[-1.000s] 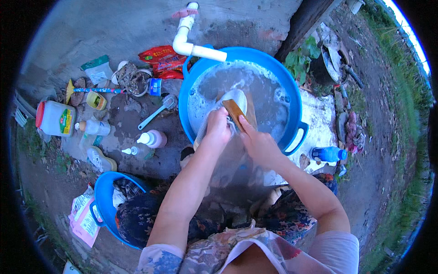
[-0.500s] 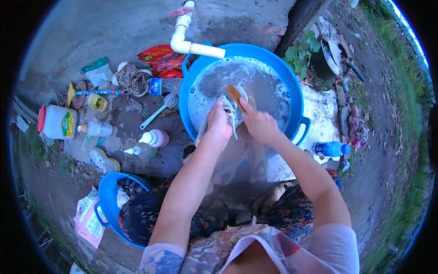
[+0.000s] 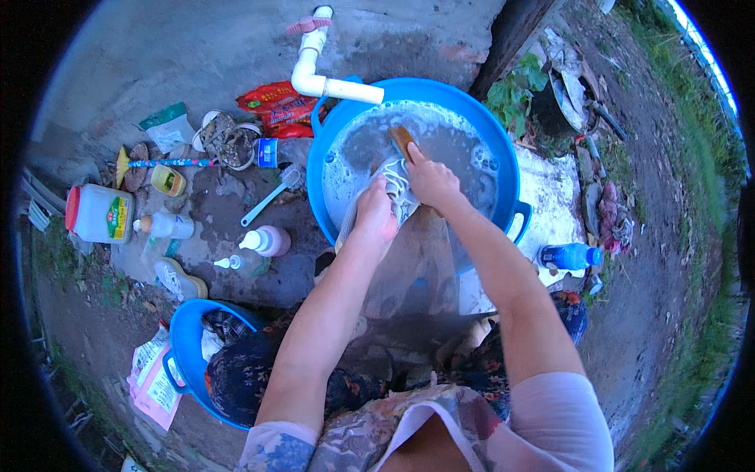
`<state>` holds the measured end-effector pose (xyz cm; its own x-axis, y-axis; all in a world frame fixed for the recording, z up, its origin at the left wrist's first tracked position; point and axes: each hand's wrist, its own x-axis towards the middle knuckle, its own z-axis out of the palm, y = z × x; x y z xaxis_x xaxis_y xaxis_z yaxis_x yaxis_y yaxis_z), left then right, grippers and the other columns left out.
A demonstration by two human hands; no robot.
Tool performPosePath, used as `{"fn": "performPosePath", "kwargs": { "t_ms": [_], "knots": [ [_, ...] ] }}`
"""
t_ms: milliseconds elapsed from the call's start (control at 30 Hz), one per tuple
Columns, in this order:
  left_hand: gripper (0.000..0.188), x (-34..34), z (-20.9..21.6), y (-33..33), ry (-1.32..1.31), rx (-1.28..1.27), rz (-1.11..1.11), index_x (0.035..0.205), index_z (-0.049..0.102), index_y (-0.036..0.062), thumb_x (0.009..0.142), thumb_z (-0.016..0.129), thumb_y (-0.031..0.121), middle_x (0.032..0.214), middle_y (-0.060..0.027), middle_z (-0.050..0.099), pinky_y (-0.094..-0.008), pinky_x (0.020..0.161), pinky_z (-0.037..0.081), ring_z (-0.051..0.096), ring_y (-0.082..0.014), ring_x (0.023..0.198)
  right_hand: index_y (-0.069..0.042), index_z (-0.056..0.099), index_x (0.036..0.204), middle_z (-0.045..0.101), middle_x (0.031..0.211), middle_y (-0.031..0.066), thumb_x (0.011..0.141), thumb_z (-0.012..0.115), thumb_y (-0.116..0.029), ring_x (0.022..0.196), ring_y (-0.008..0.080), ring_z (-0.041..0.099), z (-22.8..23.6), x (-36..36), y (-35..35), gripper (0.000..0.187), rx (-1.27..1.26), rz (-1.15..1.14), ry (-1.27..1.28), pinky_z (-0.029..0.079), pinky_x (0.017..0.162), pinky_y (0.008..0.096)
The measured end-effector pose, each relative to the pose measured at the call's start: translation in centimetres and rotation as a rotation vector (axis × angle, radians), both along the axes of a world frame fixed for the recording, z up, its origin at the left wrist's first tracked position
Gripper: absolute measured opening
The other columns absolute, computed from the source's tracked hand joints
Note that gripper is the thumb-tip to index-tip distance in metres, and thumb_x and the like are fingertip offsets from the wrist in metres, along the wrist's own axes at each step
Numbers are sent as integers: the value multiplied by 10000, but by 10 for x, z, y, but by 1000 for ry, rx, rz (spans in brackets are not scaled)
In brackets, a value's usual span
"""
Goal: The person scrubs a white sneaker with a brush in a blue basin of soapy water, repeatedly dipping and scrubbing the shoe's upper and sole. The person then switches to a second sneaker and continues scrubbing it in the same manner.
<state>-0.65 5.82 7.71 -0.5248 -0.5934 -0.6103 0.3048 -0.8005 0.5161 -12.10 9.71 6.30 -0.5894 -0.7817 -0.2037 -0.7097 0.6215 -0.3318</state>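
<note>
Over the near side of a large blue tub [image 3: 318, 185] of soapy grey water, my left hand [image 3: 375, 211] is closed round a light-coloured lace-up shoe [image 3: 399, 182]. White laces show beyond my fingers. My right hand [image 3: 432, 179] grips a wooden brush [image 3: 402, 141] by its body, and the brush lies against or just over the far part of the shoe. Its bristles are hidden from this side. A wooden washboard [image 3: 417, 244] slopes from the tub toward me, below my hands.
A white pipe with a tap [image 3: 346, 89] reaches over the tub's rim. To the left are a long-handled brush [image 3: 271, 195], a pump bottle [image 3: 267, 240], another shoe [image 3: 181, 279] and a smaller blue tub [image 3: 182, 338] with cloth. A blue bottle [image 3: 568, 256] lies on the right.
My right hand has moved slightly up and left with the brush, and more of the shoe's laces shows. My left hand keeps its hold, almost unmoved.
</note>
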Motion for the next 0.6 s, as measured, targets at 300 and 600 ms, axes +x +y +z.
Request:
{"fn": "performPosePath", "kwargs": {
  "t_ms": [300, 600],
  "knots": [
    [327, 31, -9, -7, -15, 105, 125, 1149, 502, -38, 973, 352, 193, 1119, -163, 581, -397, 901, 469, 585, -261, 1006, -278, 316, 1393, 622, 905, 268, 932, 388, -367, 863, 452, 598, 24, 47, 46, 475, 13, 162, -154, 469, 799, 516],
    [309, 14, -4, -6, 53, 94, 62, 1130, 496, -90, 863, 419, 44, 1125, -197, 571, -408, 934, 450, 572, -294, 1030, -205, 356, 1374, 549, 1181, 237, 912, 384, -335, 1099, 415, 516, -44, -24, 38, 482, -30, -356, -297, 403, 936, 483]
  ]
}}
